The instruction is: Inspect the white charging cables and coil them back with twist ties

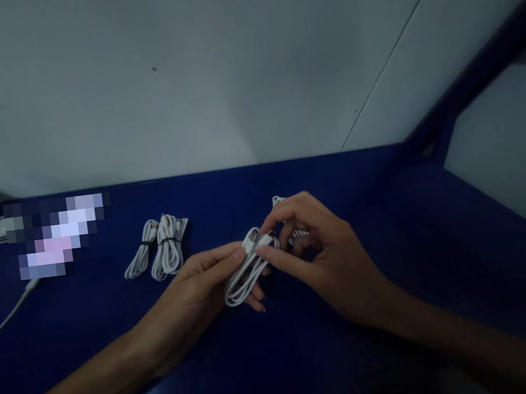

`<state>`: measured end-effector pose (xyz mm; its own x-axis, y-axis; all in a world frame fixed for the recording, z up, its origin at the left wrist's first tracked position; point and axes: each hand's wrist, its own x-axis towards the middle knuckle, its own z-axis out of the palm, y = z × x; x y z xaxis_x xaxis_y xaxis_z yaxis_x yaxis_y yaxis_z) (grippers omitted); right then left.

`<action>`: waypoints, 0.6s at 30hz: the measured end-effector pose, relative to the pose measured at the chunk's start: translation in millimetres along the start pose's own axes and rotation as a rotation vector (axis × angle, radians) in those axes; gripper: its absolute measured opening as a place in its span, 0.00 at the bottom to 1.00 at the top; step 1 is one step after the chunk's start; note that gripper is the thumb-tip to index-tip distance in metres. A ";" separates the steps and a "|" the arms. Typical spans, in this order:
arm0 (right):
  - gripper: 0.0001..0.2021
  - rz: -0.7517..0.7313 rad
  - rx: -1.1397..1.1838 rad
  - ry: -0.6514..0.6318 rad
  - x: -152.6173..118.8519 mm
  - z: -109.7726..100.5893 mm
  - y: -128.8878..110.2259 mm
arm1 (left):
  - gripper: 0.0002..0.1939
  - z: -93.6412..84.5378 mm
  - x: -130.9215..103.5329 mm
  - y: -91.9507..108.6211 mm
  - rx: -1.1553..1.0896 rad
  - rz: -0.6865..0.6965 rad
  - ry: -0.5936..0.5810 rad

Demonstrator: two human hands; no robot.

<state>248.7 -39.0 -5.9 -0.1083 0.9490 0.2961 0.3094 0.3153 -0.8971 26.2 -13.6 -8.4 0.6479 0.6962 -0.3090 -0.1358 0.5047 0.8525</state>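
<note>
Two tied white cable bundles point(160, 253) lying on the blue counter point(395, 257), left of the hands. Left hand point(198, 291) closed around a folded white cable point(247, 266); right hand point(320, 247) pinching its upper end, both hands touching mid-counter.

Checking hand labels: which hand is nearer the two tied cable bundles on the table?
Left. The left hand lies just right of the bundles; the right hand is farther right.

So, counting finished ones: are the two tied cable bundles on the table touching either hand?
No. The two tied cable bundles lie apart from the left hand and right hand, which hold another white cable.
</note>
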 end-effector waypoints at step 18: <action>0.09 0.078 0.163 -0.064 2.9 4.7 6.0 | 0.23 -2.1 -4.1 5.7 0.005 0.000 -0.004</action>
<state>245.8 -34.4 -12.0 -0.1516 0.9665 0.2071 0.1621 0.2310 -0.9593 21.2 -12.6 -3.2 0.6509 0.6941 -0.3074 -0.1317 0.5020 0.8548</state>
